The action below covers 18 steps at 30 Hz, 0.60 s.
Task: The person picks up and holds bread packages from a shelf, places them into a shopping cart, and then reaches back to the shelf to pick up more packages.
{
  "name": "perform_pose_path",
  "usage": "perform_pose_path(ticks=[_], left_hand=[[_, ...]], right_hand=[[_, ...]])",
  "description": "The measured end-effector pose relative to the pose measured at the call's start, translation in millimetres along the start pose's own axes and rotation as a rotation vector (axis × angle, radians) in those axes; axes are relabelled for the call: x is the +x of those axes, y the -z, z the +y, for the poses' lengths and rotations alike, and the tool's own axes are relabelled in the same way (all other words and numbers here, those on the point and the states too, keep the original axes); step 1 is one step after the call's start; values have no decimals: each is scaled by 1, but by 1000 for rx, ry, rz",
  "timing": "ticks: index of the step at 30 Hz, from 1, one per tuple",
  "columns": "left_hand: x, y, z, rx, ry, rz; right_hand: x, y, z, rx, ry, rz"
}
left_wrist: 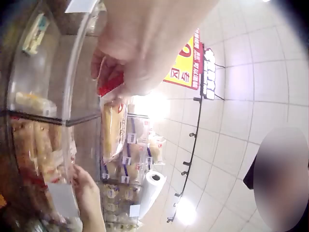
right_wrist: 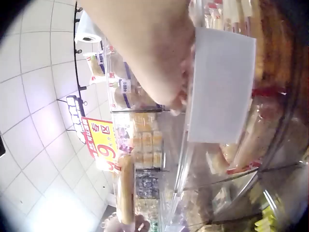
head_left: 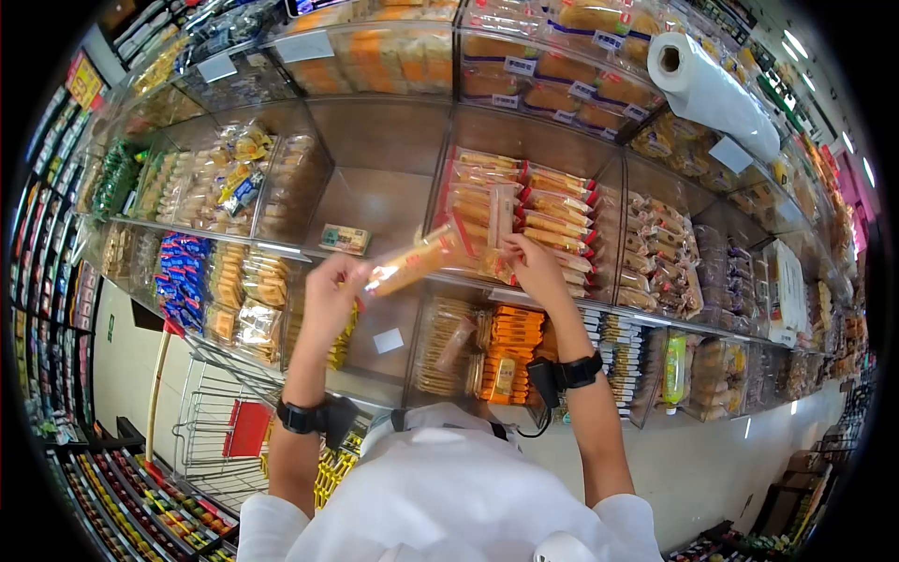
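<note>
A long wrapped bread roll (head_left: 412, 264) in clear film with red print is pinched at its near end by the left hand (head_left: 330, 295); the left wrist view shows the fingers round the red end of its wrapper, the roll (left_wrist: 115, 130) hanging clear of the shelf. The right hand (head_left: 537, 269) is at the front of the bin of similar wrapped rolls (head_left: 557, 220), beside an upright packet (head_left: 499, 225). In the right wrist view the right hand (right_wrist: 166, 82) reaches over the bin edge behind a white label (right_wrist: 222, 87), its fingertips mostly hidden.
Left of the rolls is a bin holding one small packet (head_left: 345, 239). A roll of plastic bags (head_left: 712, 89) lies at the upper right. Lower bins hold orange packets (head_left: 510, 351). A shopping cart (head_left: 211, 421) stands at the lower left.
</note>
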State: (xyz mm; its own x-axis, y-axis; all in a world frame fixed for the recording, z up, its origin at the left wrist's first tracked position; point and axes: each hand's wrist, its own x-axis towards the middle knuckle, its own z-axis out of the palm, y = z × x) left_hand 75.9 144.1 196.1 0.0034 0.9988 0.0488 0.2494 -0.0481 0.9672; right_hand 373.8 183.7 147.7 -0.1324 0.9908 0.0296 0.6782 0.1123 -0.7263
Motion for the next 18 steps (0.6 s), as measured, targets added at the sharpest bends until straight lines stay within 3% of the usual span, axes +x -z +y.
perform_pose_path(ticks=[1, 3, 4, 7, 8, 11, 12, 15, 18], left_hand=[[-8, -3, -3, -71, 94, -18], [-17, -12, -10, -61, 41, -63], [-20, -16, -12, -94, 77, -83], [-25, -34, -14, -78, 98, -130], [-26, -39, -14, -54, 88, -145], [-29, -56, -12, -136, 96, -199], [-29, -58, -5, -210, 174, -216], [-30, -63, -11, 101, 54, -243], [-37, -58, -10, 13, 179, -224]], right_hand=[[-2, 3, -7, 282, 5, -57], [-8, 14, -24, 842, 9, -182], [-14, 13, -31, 980, 32, -272], [-22, 8, -42, 755, 89, -368], [-19, 6, -33, 772, -44, -415], [-14, -3, -10, 863, -36, -320], [-14, -2, -12, 870, -19, -321], [-14, -1, -13, 822, 25, -339], [-14, -2, -8, 714, 19, -407]])
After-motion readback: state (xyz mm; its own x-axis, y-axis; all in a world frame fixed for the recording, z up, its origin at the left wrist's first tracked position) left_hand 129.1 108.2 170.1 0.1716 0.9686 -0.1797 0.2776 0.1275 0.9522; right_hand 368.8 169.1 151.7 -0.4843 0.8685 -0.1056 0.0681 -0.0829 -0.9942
